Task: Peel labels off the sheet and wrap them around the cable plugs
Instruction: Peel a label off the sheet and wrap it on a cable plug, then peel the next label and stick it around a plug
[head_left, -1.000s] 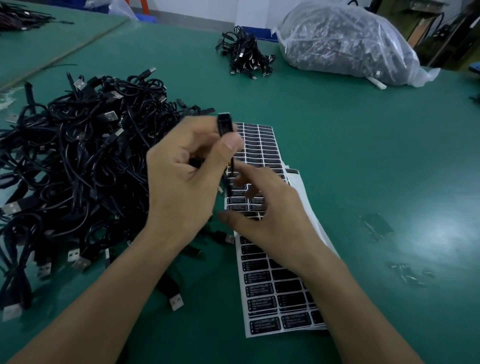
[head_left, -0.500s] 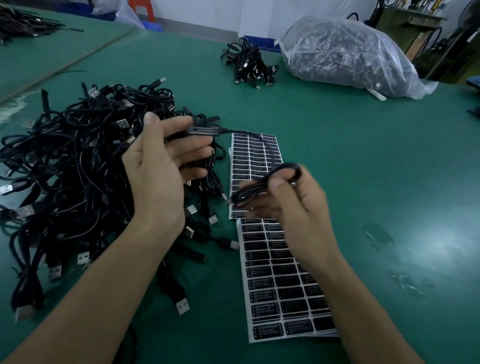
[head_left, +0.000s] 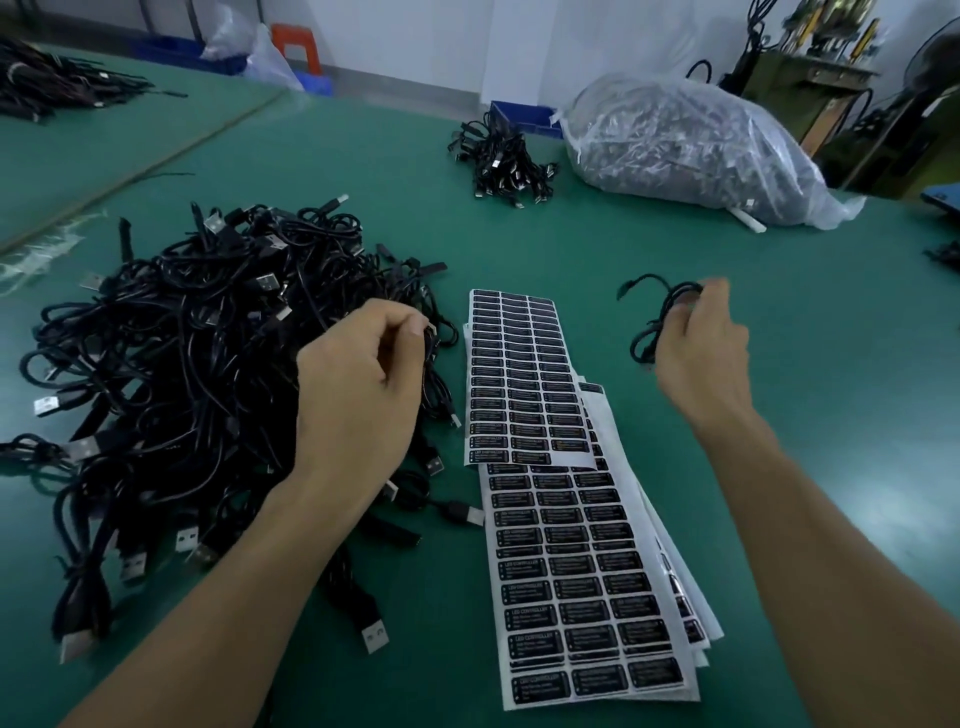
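Right of the label sheets (head_left: 519, 374), over bare green table (head_left: 810, 499), the right hand (head_left: 701, 353) is gripping a coiled cable (head_left: 649, 332), fingers curled round the loops. Motion blur is smearing the fingertips.

Half a second ago this hand was holding the same coil over the sheets while the left hand (head_left: 363, 384) was keeping the plug end level. A second ago both were working at the plug, held upright between them. Now the coil is travelling out to the right, well apart from the sheets, one loose end arcing off to the left of the hand. Whether a label is sitting on its plug: cannot tell, too blurred.

The left hand is now reaching into the right edge of the cable pile (head_left: 182, 364), thumb and fingers pinching a black strand (head_left: 435, 374) just beside the left edge of the sheets.

The sheets are lying flat, a far one overlapping the near stack (head_left: 582, 582), rows of black labels mostly full. Neither hand is touching them.

Reading: one cable is looking finished and is being set aside on the right, and the cycle is restarting with a fresh one. Most of the pile is waiting, so the job is looking far from done. The next move is probably calling for drawing that strand free without dragging its tangled neighbours onto the labels.
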